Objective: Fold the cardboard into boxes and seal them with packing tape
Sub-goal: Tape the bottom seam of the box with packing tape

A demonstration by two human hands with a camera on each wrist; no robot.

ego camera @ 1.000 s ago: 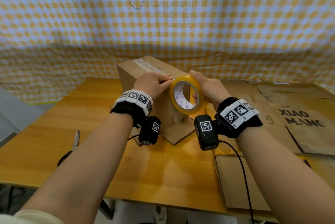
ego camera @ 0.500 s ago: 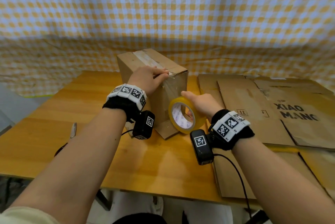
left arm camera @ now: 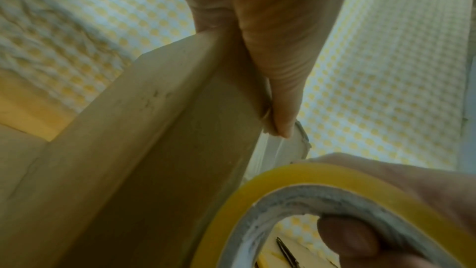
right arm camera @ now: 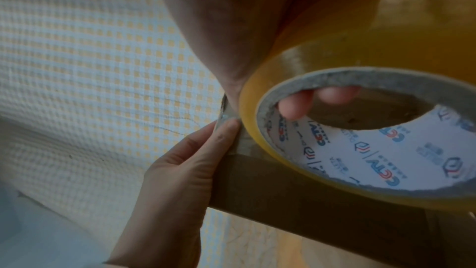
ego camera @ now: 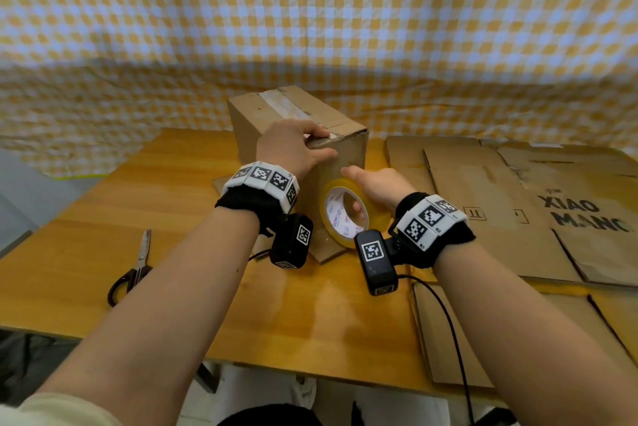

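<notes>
- The right hand (ego camera: 378, 185) has carried the yellow packing tape roll (ego camera: 343, 216) down from the top edge of the cardboard box (ego camera: 300, 128) to low on its near face; the grip is curled round the roll, fingers (right arm camera: 296, 105) hooked inside the core
- A clear strip of tape (left arm camera: 280, 146) now runs from the roll up to the box's top corner, where the left hand (ego camera: 293, 149) presses its end down with extended fingers; that grip curls round nothing, and it has kept its place on the corner throughout
- The box stands on the tabletop (ego camera: 310, 315) just beyond both hands, an older strip already along its top seam
- Judgement: the top seam's tape is being wrapped over the edge and down the side, so cutting comes soon; the scissors (ego camera: 133, 266) lie well to the left of the left grip
- Flattened cardboard sheets (ego camera: 518, 204) wait to the right of the right grip, unfolded
</notes>
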